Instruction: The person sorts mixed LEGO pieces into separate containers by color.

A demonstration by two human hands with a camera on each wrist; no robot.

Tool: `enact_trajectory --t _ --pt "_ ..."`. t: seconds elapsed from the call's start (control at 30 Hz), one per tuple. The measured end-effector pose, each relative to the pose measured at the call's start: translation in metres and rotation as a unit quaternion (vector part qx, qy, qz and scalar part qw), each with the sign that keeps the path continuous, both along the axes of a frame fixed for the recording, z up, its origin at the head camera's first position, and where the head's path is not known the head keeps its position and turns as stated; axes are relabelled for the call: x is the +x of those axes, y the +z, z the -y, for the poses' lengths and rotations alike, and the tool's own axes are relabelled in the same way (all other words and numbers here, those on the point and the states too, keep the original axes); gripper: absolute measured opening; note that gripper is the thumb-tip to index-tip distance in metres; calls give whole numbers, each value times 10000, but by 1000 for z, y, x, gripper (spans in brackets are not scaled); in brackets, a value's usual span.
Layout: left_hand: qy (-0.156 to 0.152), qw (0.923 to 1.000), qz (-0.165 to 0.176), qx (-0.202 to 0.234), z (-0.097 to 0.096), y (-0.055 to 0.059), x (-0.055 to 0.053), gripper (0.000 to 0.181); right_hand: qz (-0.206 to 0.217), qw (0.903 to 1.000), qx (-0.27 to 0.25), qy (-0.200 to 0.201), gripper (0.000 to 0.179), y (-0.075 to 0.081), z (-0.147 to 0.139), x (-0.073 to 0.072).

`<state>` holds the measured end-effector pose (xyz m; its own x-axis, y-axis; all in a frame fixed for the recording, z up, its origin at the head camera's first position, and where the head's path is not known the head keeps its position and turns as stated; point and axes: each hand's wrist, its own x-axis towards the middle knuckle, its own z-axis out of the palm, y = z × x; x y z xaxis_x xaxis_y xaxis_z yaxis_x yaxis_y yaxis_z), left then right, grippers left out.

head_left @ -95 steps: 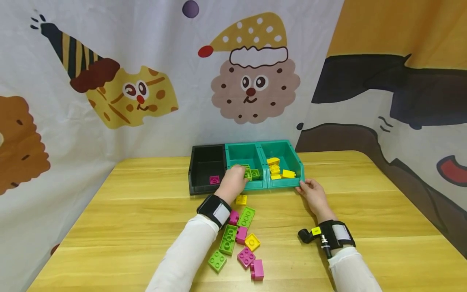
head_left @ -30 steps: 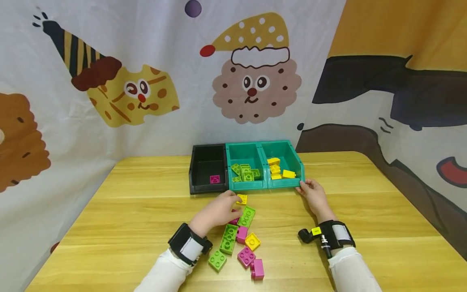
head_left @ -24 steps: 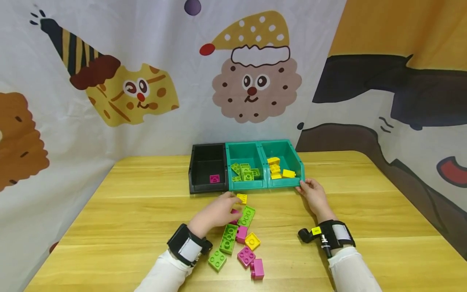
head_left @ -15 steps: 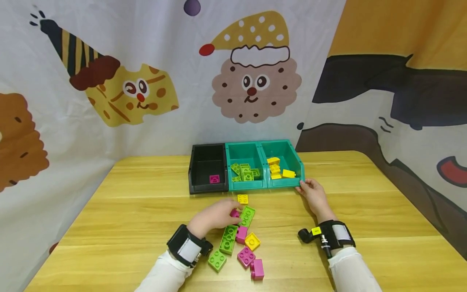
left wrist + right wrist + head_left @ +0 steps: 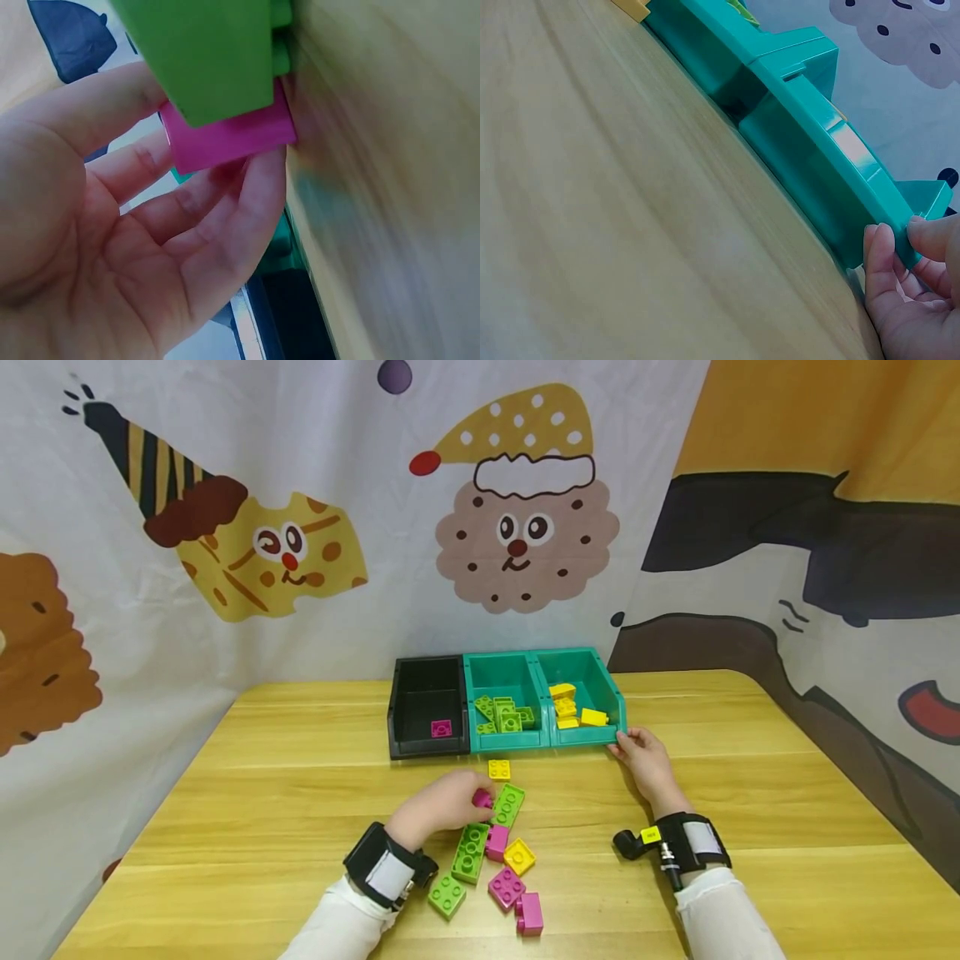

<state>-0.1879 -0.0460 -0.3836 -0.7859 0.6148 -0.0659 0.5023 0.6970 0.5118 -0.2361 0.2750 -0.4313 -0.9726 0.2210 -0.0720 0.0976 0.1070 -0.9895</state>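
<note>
My left hand [image 5: 442,802] reaches in from the left over the scattered bricks and pinches a pink toy brick [image 5: 482,798] between thumb and fingers. In the left wrist view the pink brick [image 5: 232,139] sits at the fingertips, partly hidden behind a green brick [image 5: 210,60]. A larger green brick [image 5: 507,806] lies right beside the thumb. With thumb and fingertips, my right hand [image 5: 647,766] grips the front right corner of the right teal bin [image 5: 588,737]. The right wrist view shows that hand [image 5: 915,277] on the bin's corner [image 5: 896,225].
A black bin [image 5: 427,749] with one pink brick stands left of the middle teal bin [image 5: 510,742], which holds several green bricks; yellow bricks [image 5: 564,706] lie in the right one. Toward me lie more bricks, among them a yellow one [image 5: 519,857] and a pink one [image 5: 529,914].
My left hand came out of the middle bin, leaving a green brick there, and moved back to the loose bricks. Its fingers then drew in around the pink brick. The right hand stayed put.
</note>
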Motion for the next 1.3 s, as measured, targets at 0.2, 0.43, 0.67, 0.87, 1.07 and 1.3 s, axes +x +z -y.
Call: enact_trajectory --t 0.2,0.43,0.67,0.87,1.07,1.3 --pt "2 9999 -106 113 0 0 0 8 -11 10000 13 0 30 0 0 0" --pt "69 9984 -352 438 0 0 -3 9 -146 9999 -62 -36 25 -3 -1 -2" --pt "330 9950 -618 707 5 3 -7 16 -135 9999 -27 -43 25 -4 -2 -3" --pt "707 9886 -907 977 15 9 -13 15 -155 9998 -91 -47 24 -4 -2 -2" --pt "1508 9715 -1222 1364 27 18 -18 16 -130 9999 -44 -58 25 -4 -2 -2" --pt "2059 9522 -1522 1669 35 21 -36 23 -131 9999 -54 -62 26 -4 -1 -2"
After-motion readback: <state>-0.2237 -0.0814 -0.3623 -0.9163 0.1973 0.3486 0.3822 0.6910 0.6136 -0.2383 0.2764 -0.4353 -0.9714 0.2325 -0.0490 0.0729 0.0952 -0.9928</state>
